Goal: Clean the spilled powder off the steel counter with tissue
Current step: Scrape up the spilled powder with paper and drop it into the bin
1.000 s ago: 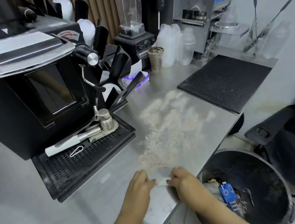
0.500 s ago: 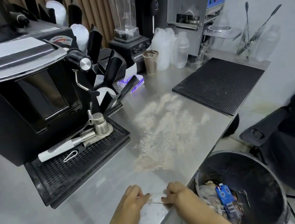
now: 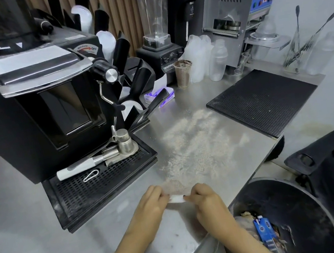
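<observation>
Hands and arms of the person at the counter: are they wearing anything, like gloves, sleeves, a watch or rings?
No gloves: the left hand and right hand are bare. The left forearm and right forearm are bare too, no sleeve in view. No watch, bracelet or ring shows. A thin pale cord hangs by the right forearm; whether it is worn is unclear.

A small white tissue [image 3: 177, 198] is stretched between the 2 hands, the left hand [image 3: 151, 205] and right hand [image 3: 204, 197] each pinching 1 end. Pale beige powder [image 3: 192, 150] lies scattered on the steel counter [image 3: 27, 251] just beyond the grip, densest nearest it and thinning farther off.
</observation>
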Available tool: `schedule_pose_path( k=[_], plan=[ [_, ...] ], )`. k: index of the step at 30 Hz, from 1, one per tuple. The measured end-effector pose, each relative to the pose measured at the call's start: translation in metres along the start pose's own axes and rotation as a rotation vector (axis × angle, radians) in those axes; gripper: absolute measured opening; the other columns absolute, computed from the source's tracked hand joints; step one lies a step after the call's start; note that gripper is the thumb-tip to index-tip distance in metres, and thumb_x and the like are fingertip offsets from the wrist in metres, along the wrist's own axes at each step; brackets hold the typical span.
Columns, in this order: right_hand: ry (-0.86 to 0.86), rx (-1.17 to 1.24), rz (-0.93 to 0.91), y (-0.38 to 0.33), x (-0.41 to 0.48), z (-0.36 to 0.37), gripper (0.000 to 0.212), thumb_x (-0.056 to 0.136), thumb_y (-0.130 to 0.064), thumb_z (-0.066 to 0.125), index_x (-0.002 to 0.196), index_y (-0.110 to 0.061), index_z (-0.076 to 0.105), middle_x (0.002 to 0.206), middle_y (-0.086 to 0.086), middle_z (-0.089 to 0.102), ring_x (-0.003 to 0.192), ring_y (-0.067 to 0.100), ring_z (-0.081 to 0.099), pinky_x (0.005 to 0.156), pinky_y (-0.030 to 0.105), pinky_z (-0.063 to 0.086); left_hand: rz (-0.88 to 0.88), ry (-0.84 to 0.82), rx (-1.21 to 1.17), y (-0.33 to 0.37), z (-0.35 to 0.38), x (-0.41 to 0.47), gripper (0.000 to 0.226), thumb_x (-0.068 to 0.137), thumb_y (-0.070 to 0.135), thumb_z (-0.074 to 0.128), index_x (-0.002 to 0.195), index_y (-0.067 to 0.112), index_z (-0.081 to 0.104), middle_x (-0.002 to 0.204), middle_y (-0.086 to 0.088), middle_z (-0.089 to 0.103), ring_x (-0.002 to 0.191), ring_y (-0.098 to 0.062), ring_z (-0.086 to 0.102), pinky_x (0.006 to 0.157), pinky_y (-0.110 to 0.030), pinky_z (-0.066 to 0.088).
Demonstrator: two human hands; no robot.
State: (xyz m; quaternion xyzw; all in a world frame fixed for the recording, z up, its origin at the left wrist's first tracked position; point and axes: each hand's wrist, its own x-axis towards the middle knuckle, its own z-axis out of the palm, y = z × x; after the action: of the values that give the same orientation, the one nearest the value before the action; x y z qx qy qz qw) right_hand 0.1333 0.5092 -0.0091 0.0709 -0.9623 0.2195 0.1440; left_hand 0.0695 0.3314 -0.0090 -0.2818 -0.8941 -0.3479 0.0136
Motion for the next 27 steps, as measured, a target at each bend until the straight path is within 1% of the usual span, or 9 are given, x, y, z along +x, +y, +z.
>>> schedule_pose_path(
  k=[3,6,10,11,13,15,20,23,27],
  plan=[
    [-0.174,0.068,0.062,-0.031,-0.003,0.025,0.024,0.078,0.004,0.056,0.080,-0.017,0.067,0.084,0.010,0.056,0.075,0.019,0.048,0.069,0.028,0.039,0.010,-0.004,0.047,-0.020,-0.026,-0.018,0.016,0.092,0.025,0.047,0.080,0.017,0.055,0.086,0.006,0.048,0.086,-0.003,0.048,0.079,-0.019,0.035],
    [-0.294,0.081,0.190,-0.066,0.010,0.052,0.035,0.035,-0.008,0.085,0.047,-0.016,0.053,0.052,-0.005,0.049,0.041,0.009,0.046,0.040,0.019,0.033,-0.054,-0.097,0.104,-0.045,-0.040,-0.030,0.014,0.090,0.021,0.051,0.078,0.019,0.055,0.089,0.006,0.051,0.084,-0.008,0.052,0.081,-0.029,0.040],
    [-0.442,-0.001,0.119,-0.094,0.016,0.056,0.013,0.082,-0.003,0.055,0.092,0.003,0.061,0.098,0.020,0.057,0.085,0.027,0.053,0.067,0.026,0.029,-0.221,-0.045,-0.010,-0.063,-0.037,-0.028,0.017,0.088,0.013,0.052,0.072,0.015,0.056,0.088,0.004,0.053,0.082,-0.009,0.051,0.077,-0.027,0.039],
    [-0.394,0.004,0.135,-0.097,0.021,0.054,0.013,0.080,-0.002,0.058,0.091,0.003,0.062,0.098,0.021,0.058,0.089,0.030,0.055,0.068,0.029,0.033,-0.268,-0.028,-0.050,-0.062,-0.036,-0.021,0.018,0.088,0.011,0.052,0.071,0.012,0.056,0.085,0.001,0.051,0.080,-0.009,0.050,0.074,-0.026,0.037],
    [-0.280,-0.051,0.151,-0.103,0.031,0.050,0.024,0.042,-0.012,0.083,0.059,-0.007,0.066,0.066,0.007,0.062,0.063,0.020,0.060,0.052,0.020,0.041,-0.285,-0.027,0.002,-0.061,-0.033,-0.005,0.018,0.087,0.006,0.051,0.070,0.004,0.054,0.077,-0.003,0.048,0.076,-0.012,0.047,0.071,-0.028,0.034],
    [-0.303,-0.056,0.211,-0.101,0.038,0.062,0.036,0.013,-0.014,0.083,0.039,-0.012,0.058,0.047,-0.005,0.054,0.043,0.010,0.052,0.038,0.015,0.035,-0.239,0.012,-0.004,-0.057,-0.028,0.014,0.018,0.084,-0.003,0.052,0.066,-0.001,0.053,0.072,-0.004,0.047,0.072,-0.013,0.043,0.069,-0.028,0.034],
    [-0.209,-0.225,0.235,-0.070,0.040,0.064,0.038,0.016,-0.006,0.082,0.039,-0.015,0.054,0.046,-0.002,0.051,0.042,0.013,0.050,0.038,0.016,0.036,0.161,-0.167,0.390,-0.055,0.009,0.066,0.023,0.045,-0.004,0.078,0.049,0.006,0.058,0.058,-0.005,0.055,0.069,-0.015,0.036,0.060,-0.026,0.032],
    [-0.170,-0.245,0.289,-0.048,0.045,0.058,0.035,0.019,-0.003,0.083,0.039,-0.013,0.056,0.045,0.000,0.050,0.041,0.014,0.049,0.039,0.016,0.036,0.199,-0.224,0.523,-0.037,0.023,0.090,0.044,0.020,0.006,0.087,0.037,0.016,0.048,0.051,0.004,0.048,0.061,-0.011,0.044,0.056,-0.022,0.028],
    [-0.067,-0.259,0.278,-0.035,0.037,0.037,0.035,0.021,-0.002,0.085,0.044,-0.014,0.061,0.051,-0.001,0.053,0.045,0.015,0.052,0.037,0.019,0.037,0.146,-0.137,0.395,-0.033,0.007,0.075,0.026,0.052,-0.002,0.080,0.060,0.010,0.059,0.070,-0.006,0.058,0.075,-0.015,0.039,0.067,-0.026,0.032]
  ],
)
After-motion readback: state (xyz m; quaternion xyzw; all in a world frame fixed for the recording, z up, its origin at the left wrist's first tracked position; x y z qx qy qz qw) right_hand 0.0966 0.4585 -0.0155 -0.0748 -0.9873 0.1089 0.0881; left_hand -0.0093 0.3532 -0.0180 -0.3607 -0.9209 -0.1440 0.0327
